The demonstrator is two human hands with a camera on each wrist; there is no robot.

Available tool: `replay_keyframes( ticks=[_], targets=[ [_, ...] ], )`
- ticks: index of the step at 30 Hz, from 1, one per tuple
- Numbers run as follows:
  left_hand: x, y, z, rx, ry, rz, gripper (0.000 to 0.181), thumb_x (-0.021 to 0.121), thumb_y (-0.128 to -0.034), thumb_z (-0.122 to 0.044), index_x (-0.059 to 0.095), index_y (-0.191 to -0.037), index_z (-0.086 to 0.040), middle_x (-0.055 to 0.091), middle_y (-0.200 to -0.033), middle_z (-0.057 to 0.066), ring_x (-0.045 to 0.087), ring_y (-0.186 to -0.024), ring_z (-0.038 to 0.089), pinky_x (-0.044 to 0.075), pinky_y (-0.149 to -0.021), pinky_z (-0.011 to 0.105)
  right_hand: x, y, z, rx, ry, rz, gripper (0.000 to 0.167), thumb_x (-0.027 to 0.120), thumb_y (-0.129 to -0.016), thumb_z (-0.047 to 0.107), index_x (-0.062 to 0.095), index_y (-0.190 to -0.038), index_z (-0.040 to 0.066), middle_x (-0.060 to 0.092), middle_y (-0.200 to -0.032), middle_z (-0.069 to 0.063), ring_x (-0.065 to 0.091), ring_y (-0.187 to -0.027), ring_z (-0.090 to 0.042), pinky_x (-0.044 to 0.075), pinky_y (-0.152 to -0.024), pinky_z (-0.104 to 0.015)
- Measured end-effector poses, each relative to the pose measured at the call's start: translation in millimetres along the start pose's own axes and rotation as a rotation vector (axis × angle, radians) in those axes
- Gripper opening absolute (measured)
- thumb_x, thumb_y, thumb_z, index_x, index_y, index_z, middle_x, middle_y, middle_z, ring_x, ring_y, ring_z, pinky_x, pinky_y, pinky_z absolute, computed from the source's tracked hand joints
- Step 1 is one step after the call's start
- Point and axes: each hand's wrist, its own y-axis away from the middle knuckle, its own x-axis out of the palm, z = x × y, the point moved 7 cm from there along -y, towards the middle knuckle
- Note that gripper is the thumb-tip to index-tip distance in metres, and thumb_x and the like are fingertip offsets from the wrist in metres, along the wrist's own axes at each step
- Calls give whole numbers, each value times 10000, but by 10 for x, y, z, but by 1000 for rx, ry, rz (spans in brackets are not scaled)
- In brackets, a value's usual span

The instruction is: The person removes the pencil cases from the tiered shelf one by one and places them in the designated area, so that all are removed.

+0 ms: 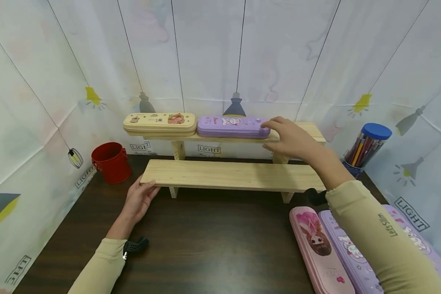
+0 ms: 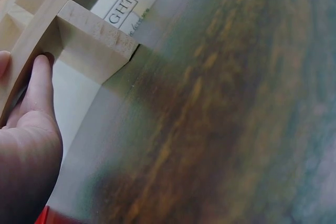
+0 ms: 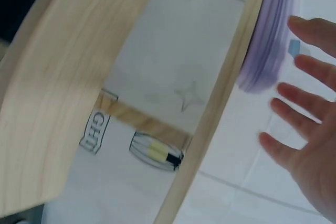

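Observation:
A two-level wooden shelf (image 1: pixel 224 174) stands at the back of the dark table. My left hand (image 1: pixel 136 203) grips the left end of its lower board, and the left wrist view shows the fingers (image 2: pixel 42 85) against the wood (image 2: pixel 21 51). On the upper board a cream case (image 1: pixel 152 127) lies left of a purple case (image 1: pixel 224 130). My right hand (image 1: pixel 292 139) is at the purple case's right end, its fingers spread; in the right wrist view the hand (image 3: pixel 315 145) holds nothing beside the purple case (image 3: pixel 265 45), and touching cannot be told.
A red bucket (image 1: pixel 112 163) stands left of the shelf. At the right is a clear, blue-lidded container of pencils (image 1: pixel 365 147). A pink case (image 1: pixel 319 249) and purple cases (image 1: pixel 347 245) lie at the front right, partly under my right sleeve. Printed cloth hangs behind and at the sides.

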Motion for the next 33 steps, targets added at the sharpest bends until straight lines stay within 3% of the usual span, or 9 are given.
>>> replay_keyframes(
  ticks=[6,13,19,33],
  targets=[
    [13,-1,27,13,18,22,749,556,-1018,-125,92,-1605,-150,184,-1633,155,554,-1281,112,462,-1076,260,44,-262,120,-20,8,-76,510,709,-879,265,584,-1332,67,497,-1422,-185,462,-1312,-383,403,-1122,-557],
    [14,-10,42,19,19,31,734,540,-1024,-110,93,-1605,-152,193,-1628,158,542,-1299,125,474,-1065,248,152,-504,247,-32,-33,-46,538,693,-880,256,561,-1370,77,479,-1451,-176,451,-1324,-370,397,-1135,-542],
    [6,-12,40,20,19,31,745,549,-1020,-112,91,-1605,-154,191,-1630,149,503,-1346,155,466,-1075,252,236,-664,324,-38,1,-40,594,695,-860,256,527,-1410,108,507,-1434,-161,470,-1313,-355,399,-1130,-524],
    [-8,-15,3,22,21,15,739,547,-1021,-110,94,-1604,-155,183,-1635,137,401,-1431,243,476,-1066,248,382,-767,443,-44,15,-28,461,655,-843,196,580,-1283,79,554,-1408,-148,526,-1288,-363,400,-1122,-541]
  ],
)
